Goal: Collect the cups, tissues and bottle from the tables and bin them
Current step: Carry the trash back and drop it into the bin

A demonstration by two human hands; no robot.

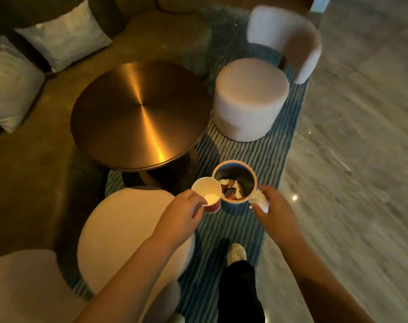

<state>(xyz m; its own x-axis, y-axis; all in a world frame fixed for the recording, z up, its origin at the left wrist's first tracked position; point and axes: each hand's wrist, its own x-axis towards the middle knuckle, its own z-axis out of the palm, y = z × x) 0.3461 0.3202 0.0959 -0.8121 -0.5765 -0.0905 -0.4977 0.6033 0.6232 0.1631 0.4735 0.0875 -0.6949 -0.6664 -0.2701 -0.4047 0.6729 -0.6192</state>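
Observation:
A small round bin (233, 164) stands on the striped rug, with cups and crumpled tissue lying inside it. My left hand (179, 213) holds a red paper cup (207, 194) with a white inside, upright, just left of the bin's rim. My right hand (274, 207) grips a crumpled white tissue (259, 198) at the bin's right rim. No bottle is in view.
A round brass-coloured table (140, 115) stands beyond the bin. Pale round stools (250, 99) (133, 231) flank it, and a curved chair (289, 40) sits at the back. A sofa with cushions (63, 33) lies left. My foot (236, 254) is on the blue striped rug (252, 152); polished floor is right.

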